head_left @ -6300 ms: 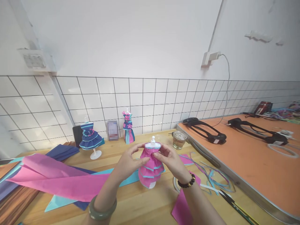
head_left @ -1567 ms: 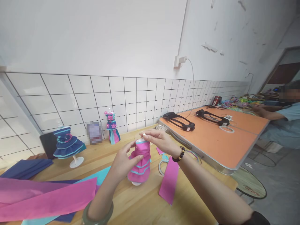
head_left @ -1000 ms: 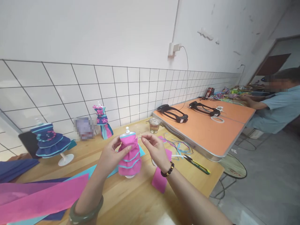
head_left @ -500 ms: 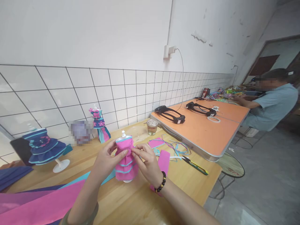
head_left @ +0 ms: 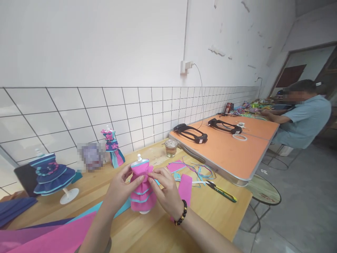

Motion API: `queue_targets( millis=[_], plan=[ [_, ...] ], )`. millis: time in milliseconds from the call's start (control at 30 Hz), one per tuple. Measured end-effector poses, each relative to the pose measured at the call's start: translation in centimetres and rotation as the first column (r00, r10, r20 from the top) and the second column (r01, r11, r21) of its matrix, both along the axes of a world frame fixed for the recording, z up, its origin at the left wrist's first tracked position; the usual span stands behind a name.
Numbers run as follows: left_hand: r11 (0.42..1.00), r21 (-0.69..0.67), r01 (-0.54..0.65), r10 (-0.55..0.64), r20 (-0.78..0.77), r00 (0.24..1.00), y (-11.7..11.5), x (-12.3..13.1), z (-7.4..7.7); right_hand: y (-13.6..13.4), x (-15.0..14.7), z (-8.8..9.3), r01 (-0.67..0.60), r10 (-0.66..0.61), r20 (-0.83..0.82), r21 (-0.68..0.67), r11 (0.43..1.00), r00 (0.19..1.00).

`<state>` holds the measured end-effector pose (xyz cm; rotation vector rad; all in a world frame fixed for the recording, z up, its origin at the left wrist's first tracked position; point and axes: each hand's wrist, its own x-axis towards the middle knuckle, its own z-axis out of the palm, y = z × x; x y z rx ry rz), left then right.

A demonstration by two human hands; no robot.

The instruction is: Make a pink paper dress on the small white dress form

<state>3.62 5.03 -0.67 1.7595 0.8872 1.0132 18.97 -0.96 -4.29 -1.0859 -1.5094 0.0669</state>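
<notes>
A small pink dress with light-blue trim and tiers stands upright on a white miniature dress form in front of me. My left hand is closed around its left side, with the thumb pressed on the waist. My right hand, with a dark beaded bracelet at the wrist, pinches the pink fabric at the front of the waist. The fingertips of both hands nearly meet there; what exactly lies between them is partly hidden.
Thread snips, a pink strip and tangled thin strips lie to the right. A glass stands behind. To the left are a blue dress on a stand and long pink fabric. A co-worker sits beyond the orange table.
The view has tilted slightly upward, so everything sits a little lower. Both hands keep their hold on the dress, with only slight finger movement at the waist.
</notes>
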Motion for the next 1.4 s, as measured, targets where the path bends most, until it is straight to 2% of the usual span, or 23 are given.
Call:
queue_targets(
  millis=[200,533,633,767,867,1167,1400],
  plan=[
    [1.000,-0.009,0.012,-0.012,-0.023,1.000,-0.5,0.2,0.5,0.0,-0.2,0.5,-0.020,0.019,-0.094,-0.014,1.000,0.995],
    [0.999,-0.024,0.026,-0.027,-0.037,0.999,-0.4,0.1,0.4,0.0,-0.1,0.4,-0.068,0.065,-0.099,-0.028,0.997,0.993],
    [0.999,-0.042,0.025,-0.027,-0.048,0.998,-0.5,0.2,0.6,0.1,0.4,0.7,-0.094,0.085,-0.177,-0.041,0.995,0.981],
    [0.998,-0.044,0.038,-0.040,-0.053,0.998,-0.6,0.0,0.8,0.3,1.0,1.5,-0.060,0.027,-0.290,-0.106,0.993,0.957],
    [0.998,-0.037,0.047,-0.049,-0.044,0.998,-0.6,-0.3,0.7,0.4,1.2,2.1,-0.087,0.039,-0.335,-0.129,0.988,0.941],
    [0.996,0.003,0.090,-0.089,-0.066,0.994,-0.9,0.1,0.9,1.3,0.5,3.2,-0.207,0.152,-0.307,-0.156,0.966,0.940],
    [0.998,0.039,0.039,-0.035,-0.099,0.994,-0.4,-0.4,0.4,1.9,0.5,3.7,-0.138,0.082,-0.297,-0.174,0.975,0.951]
  ],
)
